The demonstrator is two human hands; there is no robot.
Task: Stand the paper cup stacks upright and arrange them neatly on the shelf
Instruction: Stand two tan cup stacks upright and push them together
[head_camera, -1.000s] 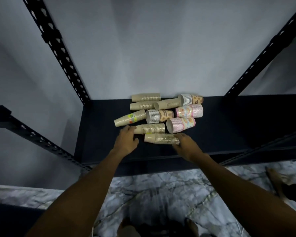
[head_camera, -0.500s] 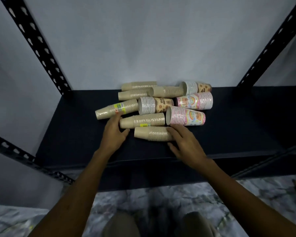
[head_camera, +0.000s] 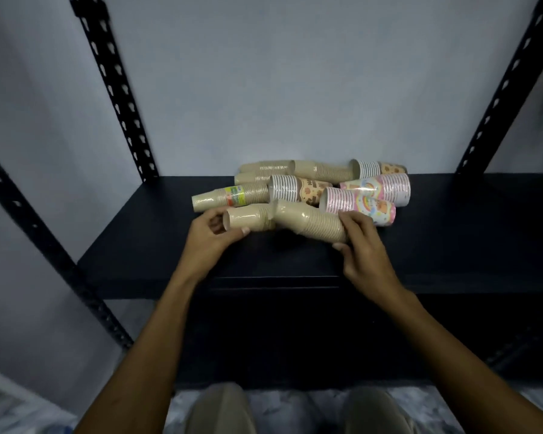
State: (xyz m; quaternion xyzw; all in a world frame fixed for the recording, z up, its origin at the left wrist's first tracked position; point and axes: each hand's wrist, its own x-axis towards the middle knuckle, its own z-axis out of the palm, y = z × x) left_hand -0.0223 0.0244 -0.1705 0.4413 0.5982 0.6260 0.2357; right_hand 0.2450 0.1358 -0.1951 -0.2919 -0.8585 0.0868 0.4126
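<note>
Several wrapped paper cup stacks lie on their sides in a pile on the dark shelf (head_camera: pixel 138 255), near the back wall. My left hand (head_camera: pixel 210 239) grips the narrow end of a plain brown stack (head_camera: pixel 251 218). My right hand (head_camera: pixel 362 245) holds the wide end of a second plain brown stack (head_camera: pixel 314 223), which is tilted and raised a little, its narrow end against the first. Behind them lie a brown stack with a yellow-green label (head_camera: pixel 229 197), a brown patterned stack (head_camera: pixel 298 188), two pink patterned stacks (head_camera: pixel 358 205) (head_camera: pixel 380 187) and more brown ones.
Black perforated shelf posts (head_camera: pixel 116 89) (head_camera: pixel 508 86) rise at the back left and right, another post (head_camera: pixel 44 239) slants at the front left. A pale wall stands right behind the pile. My knees and a marbled floor (head_camera: pixel 298 405) show below the shelf's front edge.
The camera has come closer and lower. Both hands went from resting beside the front stacks to gripping them; the front stack is now raised and tilted against the other.
</note>
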